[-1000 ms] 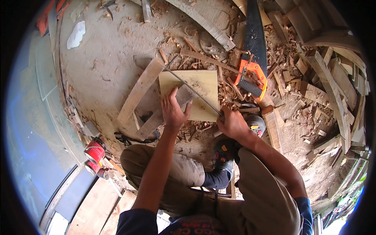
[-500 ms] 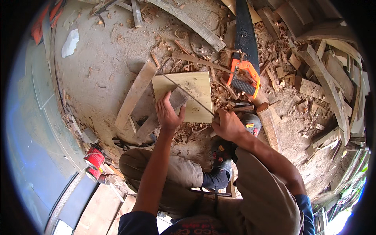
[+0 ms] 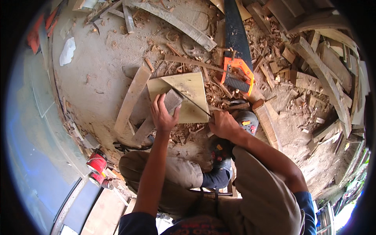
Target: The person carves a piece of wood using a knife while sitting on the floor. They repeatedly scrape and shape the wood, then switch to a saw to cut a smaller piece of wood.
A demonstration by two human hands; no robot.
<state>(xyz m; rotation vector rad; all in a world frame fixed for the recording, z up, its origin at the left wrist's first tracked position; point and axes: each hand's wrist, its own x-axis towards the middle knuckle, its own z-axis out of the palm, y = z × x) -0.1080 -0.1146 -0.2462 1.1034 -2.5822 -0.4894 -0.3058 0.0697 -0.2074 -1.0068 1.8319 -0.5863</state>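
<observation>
My left hand (image 3: 162, 114) is closed around a greyish wooden block (image 3: 172, 100), with the fingers on one side and the thumb on the other. The block's end rests over a pale, flat board (image 3: 192, 83) on the ground. In my right hand (image 3: 224, 124), the near end of a long, thin dark tool (image 3: 196, 105) is gripped in a fist. That tool slants across the board to the upper left, running by the block's far end. Its exact kind is too fine to make out, and its handle is hidden by the fist.
A handsaw with an orange and black handle (image 3: 238, 78) lies beyond the board. A wooden strip (image 3: 132, 98) lies to its left, a short timber piece (image 3: 267, 121) near my shoe (image 3: 246, 122). Scrap wood (image 3: 329, 82) is piled at right; red cans (image 3: 96, 161) stand at left.
The view has shifted slightly, moving the ground objects leftward in it. The thin tool now reaches less far past the block toward the upper left. Both hands keep their grips.
</observation>
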